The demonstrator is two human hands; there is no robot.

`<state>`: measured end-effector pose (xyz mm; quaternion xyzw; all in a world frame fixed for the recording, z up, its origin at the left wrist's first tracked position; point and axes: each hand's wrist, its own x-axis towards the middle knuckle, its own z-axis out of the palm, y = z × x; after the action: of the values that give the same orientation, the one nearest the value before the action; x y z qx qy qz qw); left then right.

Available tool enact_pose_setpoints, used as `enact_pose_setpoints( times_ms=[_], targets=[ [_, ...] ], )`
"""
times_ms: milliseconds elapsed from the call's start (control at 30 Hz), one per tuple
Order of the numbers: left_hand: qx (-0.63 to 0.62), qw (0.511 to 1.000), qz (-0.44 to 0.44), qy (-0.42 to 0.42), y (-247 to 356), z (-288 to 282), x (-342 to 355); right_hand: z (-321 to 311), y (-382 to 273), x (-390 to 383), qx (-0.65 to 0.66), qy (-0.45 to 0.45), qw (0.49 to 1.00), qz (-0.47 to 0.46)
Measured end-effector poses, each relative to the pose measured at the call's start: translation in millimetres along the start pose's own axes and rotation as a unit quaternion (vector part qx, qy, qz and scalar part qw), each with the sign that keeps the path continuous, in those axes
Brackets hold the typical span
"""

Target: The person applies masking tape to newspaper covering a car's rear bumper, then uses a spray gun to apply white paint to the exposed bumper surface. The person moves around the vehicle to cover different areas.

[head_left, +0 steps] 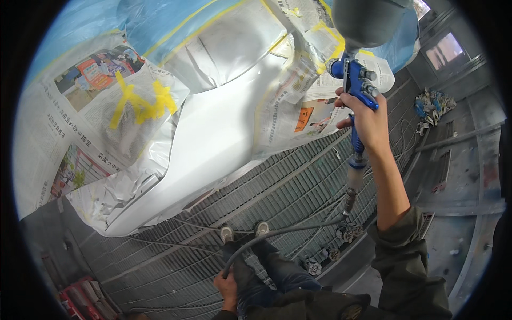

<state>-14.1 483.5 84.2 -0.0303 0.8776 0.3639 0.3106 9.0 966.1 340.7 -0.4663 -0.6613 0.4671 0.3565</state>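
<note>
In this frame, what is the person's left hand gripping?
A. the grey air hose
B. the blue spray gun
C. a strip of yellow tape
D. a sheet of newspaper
A: the left hand is closed around the grey air hose low by the legs, while the right hand holds the blue spray gun up.

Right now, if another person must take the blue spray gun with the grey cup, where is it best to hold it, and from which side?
Probably the blue spray gun is best held by its blue handle below the grey cup, where the right hand wraps it. Come from the hose side, as the grey hose hangs beneath and the nozzle faces the silver panel.
</note>
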Motion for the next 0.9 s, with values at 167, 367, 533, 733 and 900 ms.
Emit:
enact_pose_setpoints(
  times_ms=[167,367,533,733,900],
  targets=[
    [-0.023,0.998,0.046,0.023,6,11,-14,8,13,-5,-0.014,-0.098,0.995,0.030],
    [-0.107,0.990,0.055,0.076,-26,-15,2,24,5,-45,0.130,-0.244,0.956,0.101],
    [-0.061,0.990,0.079,0.097,-5,-24,-6,22,10,-31,0.029,-0.113,0.992,0.053],
    [-0.078,0.989,0.080,0.095,4,4,-10,19,5,0,0.114,-0.188,0.974,0.054],
    [-0.101,0.989,0.079,0.071,9,21,-15,12,12,19,-0.056,-0.089,0.993,0.059]
  ],
)
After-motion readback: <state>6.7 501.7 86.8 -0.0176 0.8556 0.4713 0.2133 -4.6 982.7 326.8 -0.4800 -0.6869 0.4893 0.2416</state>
